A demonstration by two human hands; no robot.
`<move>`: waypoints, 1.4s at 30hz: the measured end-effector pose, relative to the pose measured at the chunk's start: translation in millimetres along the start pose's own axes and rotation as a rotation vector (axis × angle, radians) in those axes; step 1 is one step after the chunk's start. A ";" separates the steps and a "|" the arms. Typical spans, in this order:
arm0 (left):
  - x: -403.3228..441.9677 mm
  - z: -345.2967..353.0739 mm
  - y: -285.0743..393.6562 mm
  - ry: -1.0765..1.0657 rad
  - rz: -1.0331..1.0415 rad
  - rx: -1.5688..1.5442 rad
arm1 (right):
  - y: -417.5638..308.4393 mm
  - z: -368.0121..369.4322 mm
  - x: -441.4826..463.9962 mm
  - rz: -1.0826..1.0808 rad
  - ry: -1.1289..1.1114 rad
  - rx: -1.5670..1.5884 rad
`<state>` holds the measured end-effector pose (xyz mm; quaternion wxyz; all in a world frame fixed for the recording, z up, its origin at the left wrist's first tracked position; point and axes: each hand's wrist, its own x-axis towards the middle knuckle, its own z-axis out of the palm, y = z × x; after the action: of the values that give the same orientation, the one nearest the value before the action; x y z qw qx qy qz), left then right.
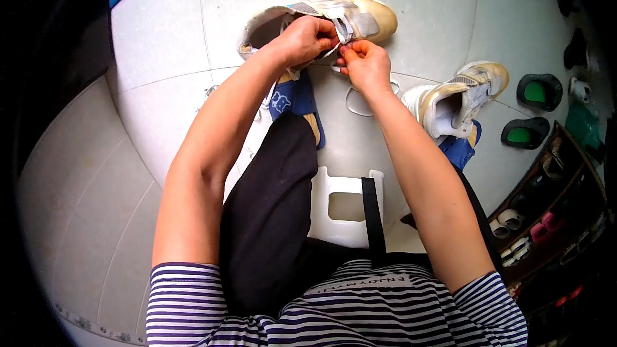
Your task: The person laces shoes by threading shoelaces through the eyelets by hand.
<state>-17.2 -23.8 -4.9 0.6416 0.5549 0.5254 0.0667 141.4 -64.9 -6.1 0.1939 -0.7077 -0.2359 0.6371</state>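
A worn white and yellowed shoe (pixel 376 19) lies on the floor at the top centre, its toe pointing right. My left hand (pixel 307 40) is closed on the shoe's lace beside the opening. Close to its right, my right hand (pixel 365 63) pinches the same white lace (pixel 350 99), which loops down below the hand. The fingertips of both hands nearly meet at the lacing. The matching shoe (pixel 443 106) rests on the floor to the right, untouched, with its opening towards me.
Blue slippers (pixel 281 99) are on my feet. A white plastic stool (pixel 340 231) stands between my legs. Green and black slippers (pixel 540 92) lie at the right, near a shoe rack (pixel 546 196) with several shoes. A pale wall or panel (pixel 83 199) rises at the left.
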 end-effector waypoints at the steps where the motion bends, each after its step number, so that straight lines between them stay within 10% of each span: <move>1: -1.8 -1.7 3.8 -0.023 -0.025 -0.030 | 3.4 -3.4 2.7 -0.064 -0.024 -0.061; 10: -3.4 10.7 10.3 0.126 0.105 0.378 | -43.1 -45.9 -5.1 -0.401 -0.014 -0.907; 15: -0.9 15.2 7.3 0.177 0.112 0.442 | -55.3 -43.7 7.7 -0.591 0.331 -1.004; 28: -4.8 2.0 7.7 -0.061 0.061 0.045 | -51.9 -50.8 22.8 -0.420 0.204 -0.955; 40: -0.8 15.7 9.8 0.071 0.188 0.483 | -48.8 -54.4 20.1 -0.424 0.165 -0.971; 42: -1.4 15.5 9.3 0.082 0.182 0.475 | -43.7 -51.8 15.7 -0.680 0.294 -1.032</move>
<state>-1.6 -31.2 0.6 0.4625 0.7319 0.4999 0.0212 190.3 -18.8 12.2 0.0496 -0.6758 -0.6951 0.2404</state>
